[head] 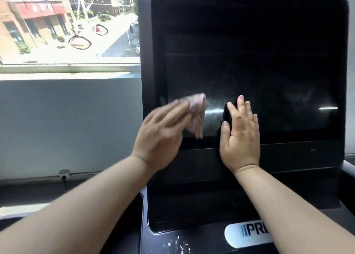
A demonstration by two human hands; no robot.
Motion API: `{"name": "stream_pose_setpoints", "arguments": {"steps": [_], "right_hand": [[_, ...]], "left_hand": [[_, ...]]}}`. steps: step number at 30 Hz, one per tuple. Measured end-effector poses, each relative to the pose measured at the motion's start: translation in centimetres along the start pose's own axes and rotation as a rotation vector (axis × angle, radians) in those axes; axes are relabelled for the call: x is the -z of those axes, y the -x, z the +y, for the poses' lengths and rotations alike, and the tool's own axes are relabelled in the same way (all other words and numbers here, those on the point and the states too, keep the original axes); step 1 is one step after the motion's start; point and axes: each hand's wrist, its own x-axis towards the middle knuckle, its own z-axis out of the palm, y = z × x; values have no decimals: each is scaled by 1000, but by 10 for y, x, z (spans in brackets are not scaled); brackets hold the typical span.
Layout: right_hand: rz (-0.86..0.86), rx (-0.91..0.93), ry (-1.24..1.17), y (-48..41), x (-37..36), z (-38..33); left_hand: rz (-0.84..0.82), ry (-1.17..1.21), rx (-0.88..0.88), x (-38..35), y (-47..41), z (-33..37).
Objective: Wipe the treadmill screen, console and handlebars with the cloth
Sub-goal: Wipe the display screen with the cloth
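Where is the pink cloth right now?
Head view, left of centre: the crumpled pink cloth sits at the fingertips of the left hand, against the lower left of the black treadmill screen, just left of the flat right hand.
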Motion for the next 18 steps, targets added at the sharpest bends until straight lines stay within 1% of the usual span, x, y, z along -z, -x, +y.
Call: {"name": "stream_pose_setpoints", "arguments": {"steps": [3,6,9,10,11,13,14,15,16,18], "right_hand": [[8,3,6,0,-1,1],[12,6,8,0,-1,1],[15,8,6,1,-1,1],[17,10,6,1,-1,1],[18,13,4,1,0,1],[13,10,2,1,0,1],[6,5,1,1,0,1],[-1,-1,-1,1,1,1],[-9,-5,-5,1,1,1],[-32,-12,-18,1,3,0]], "left_hand": [[-95,55,-104,-5,52,21],[-188,68,-182,-6,83,29],[-224,10,-329,2,70,13],[-203,-39,-333,4,56,4],[-158,-89,-277,5,40,-3],[-52,-143,-40,7,4,-10],[-21,-135,67,7,-10,-8],[-6,-108,124,5,-17,-3],[1,-77,128,2,-16,2],[-21,-17,49,-3,3,14]]}}
